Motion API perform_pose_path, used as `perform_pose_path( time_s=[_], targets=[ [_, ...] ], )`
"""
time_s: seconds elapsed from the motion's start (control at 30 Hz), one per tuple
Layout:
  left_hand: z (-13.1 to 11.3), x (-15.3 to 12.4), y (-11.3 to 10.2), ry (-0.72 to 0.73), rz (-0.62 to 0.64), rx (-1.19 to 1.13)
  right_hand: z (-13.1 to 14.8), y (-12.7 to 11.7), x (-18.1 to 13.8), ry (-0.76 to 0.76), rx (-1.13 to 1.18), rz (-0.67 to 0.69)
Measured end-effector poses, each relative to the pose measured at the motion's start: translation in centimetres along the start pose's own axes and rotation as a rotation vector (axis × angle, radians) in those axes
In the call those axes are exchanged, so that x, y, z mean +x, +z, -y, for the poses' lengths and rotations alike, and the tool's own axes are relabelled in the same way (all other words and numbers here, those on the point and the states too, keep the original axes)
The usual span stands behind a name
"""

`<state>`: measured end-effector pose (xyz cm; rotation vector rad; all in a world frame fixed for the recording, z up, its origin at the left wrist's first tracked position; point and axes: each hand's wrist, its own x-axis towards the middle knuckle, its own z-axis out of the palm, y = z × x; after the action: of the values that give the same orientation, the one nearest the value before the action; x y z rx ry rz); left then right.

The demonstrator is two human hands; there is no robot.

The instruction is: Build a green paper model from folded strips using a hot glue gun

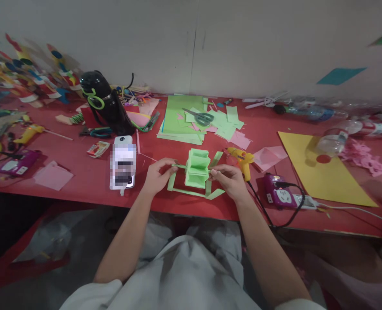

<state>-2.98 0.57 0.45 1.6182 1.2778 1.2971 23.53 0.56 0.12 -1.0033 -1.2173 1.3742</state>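
Observation:
In the middle of the head view is a light green folded-paper piece with several open, box-like pockets, held just over the table. My left hand pinches a thin green rod or strip at its left side. The fingertips of my right hand close on the opposite side, near the right end. Around and below the piece lies a frame of green paper strips, partly hidden by it and by my fingers. A yellow glue gun rests just beyond my right hand.
Left of my hands lies a phone. Scissors sit on green paper sheets at the back. A purple power socket with cords and a yellow sheet are to the right. A black penguin-shaped object stands back left.

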Motion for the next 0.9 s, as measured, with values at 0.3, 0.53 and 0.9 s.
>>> perform_pose_path(
  time_s=[0.3,0.53,0.9],
  targets=[
    [-0.05,0.02,-0.05,0.013,0.024,-0.016,-0.23,-0.25,-0.06,-0.005,0.012,0.035],
    [0.28,0.09,-0.03,0.002,0.007,-0.04,-0.07,-0.15,-0.12,0.009,-0.021,0.031],
    [0.32,0.08,-0.03,-0.011,-0.033,-0.051,-0.15,-0.21,-0.11,-0.001,-0.028,0.042]
  ],
)
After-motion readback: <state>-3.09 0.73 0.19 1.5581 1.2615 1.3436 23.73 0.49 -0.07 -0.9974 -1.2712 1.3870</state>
